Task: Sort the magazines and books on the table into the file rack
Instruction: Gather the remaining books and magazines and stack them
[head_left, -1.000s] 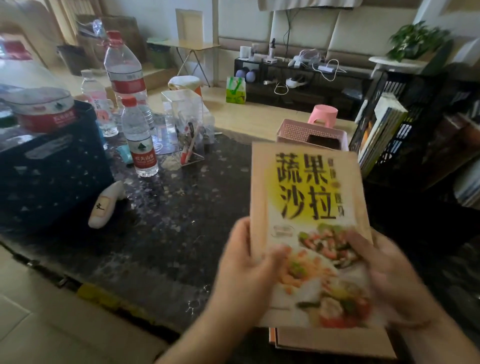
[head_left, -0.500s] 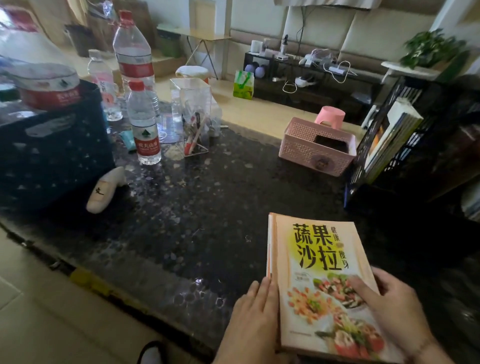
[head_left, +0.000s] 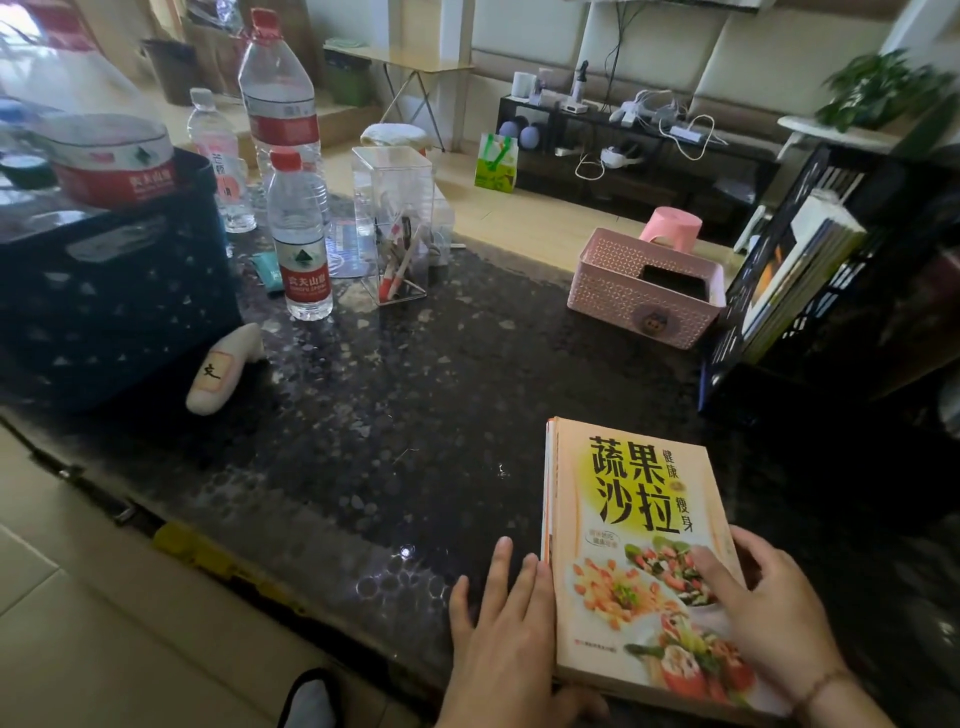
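Observation:
A salad cookbook (head_left: 639, 519) with a yellow-and-peach cover lies flat on top of a thin stack of books (head_left: 546, 493) at the table's near right edge. My left hand (head_left: 509, 639) rests flat on the dark table (head_left: 389, 441), fingers extended against the stack's left side. My right hand (head_left: 779, 623) grips the cookbook's right edge, its thumb pressed on the cover. The black mesh file rack (head_left: 831, 322) stands at the right of the table. Several books (head_left: 800, 260) lean inside it.
A pink basket (head_left: 639, 296) sits left of the rack. At the back left stand water bottles (head_left: 301, 234), a clear pen holder (head_left: 395, 223) and a dark blue crate (head_left: 104, 291). A white shoe-shaped object (head_left: 223, 369) lies beside the crate.
The cookbook, held up in both hands a second ago, has come down flat onto the stack. My left hand slid off the cover to the stack's left side.

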